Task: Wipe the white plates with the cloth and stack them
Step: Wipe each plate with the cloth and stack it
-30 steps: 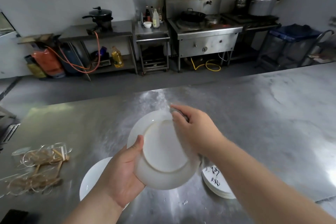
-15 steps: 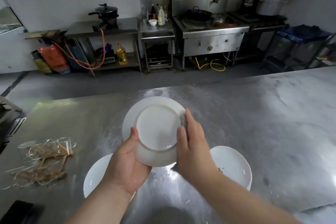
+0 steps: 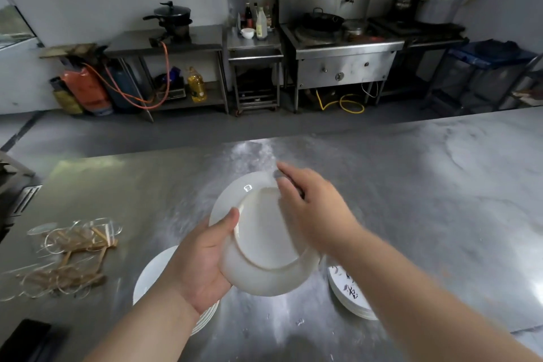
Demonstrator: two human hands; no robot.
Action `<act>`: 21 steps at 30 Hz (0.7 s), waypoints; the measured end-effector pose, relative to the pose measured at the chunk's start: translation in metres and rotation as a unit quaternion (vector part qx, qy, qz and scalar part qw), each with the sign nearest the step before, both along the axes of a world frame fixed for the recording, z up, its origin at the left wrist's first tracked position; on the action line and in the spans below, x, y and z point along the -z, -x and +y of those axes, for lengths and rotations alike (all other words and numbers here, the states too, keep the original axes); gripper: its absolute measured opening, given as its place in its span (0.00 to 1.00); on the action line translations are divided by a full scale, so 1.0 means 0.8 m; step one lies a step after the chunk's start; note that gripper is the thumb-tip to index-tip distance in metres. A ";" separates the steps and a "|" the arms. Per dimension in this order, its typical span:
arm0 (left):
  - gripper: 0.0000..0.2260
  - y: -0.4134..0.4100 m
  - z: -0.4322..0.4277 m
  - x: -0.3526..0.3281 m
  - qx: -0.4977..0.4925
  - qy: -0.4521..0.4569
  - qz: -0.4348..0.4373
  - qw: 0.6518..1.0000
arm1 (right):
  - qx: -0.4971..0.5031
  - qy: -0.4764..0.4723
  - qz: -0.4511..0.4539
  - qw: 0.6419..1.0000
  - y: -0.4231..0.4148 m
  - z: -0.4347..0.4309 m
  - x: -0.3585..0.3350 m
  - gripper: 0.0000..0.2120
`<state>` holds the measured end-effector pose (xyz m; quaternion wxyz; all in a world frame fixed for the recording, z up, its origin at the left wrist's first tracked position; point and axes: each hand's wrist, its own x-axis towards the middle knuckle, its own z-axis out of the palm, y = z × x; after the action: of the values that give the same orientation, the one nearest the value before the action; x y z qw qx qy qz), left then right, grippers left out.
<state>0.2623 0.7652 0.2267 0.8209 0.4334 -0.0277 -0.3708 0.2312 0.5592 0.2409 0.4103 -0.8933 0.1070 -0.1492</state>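
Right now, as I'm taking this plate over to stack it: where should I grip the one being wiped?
Take the plate by its bare far-left rim, coming from the left: it is tilted underside-up, the left hand grips the near-left rim, and the right hand holds the cloth on its right side.

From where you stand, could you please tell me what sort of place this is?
Most likely a commercial kitchen: a steel wok range along the back wall, a large pressure cooker beside it, and a long stainless worktop in front.
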 end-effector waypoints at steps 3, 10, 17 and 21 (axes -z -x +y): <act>0.26 0.000 -0.010 0.012 -0.044 -0.008 0.032 0.998 | 0.067 -0.140 0.025 0.988 0.063 0.058 0.058 0.32; 0.26 -0.004 -0.030 0.011 -0.094 -0.005 0.042 0.995 | 0.085 -0.084 0.002 0.993 -0.005 0.001 0.019 0.26; 0.29 -0.004 -0.066 0.021 -0.085 0.014 0.121 0.989 | 0.046 -0.047 0.049 0.997 0.068 0.073 0.067 0.35; 0.28 -0.002 -0.096 0.031 -0.060 -0.007 0.110 0.992 | 0.112 -0.171 0.051 0.978 0.064 0.031 0.070 0.35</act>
<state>0.2642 0.6881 0.2020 0.8365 0.3969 0.0914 -0.3666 0.1800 0.5842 0.1851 0.5319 -0.7986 0.2510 -0.1277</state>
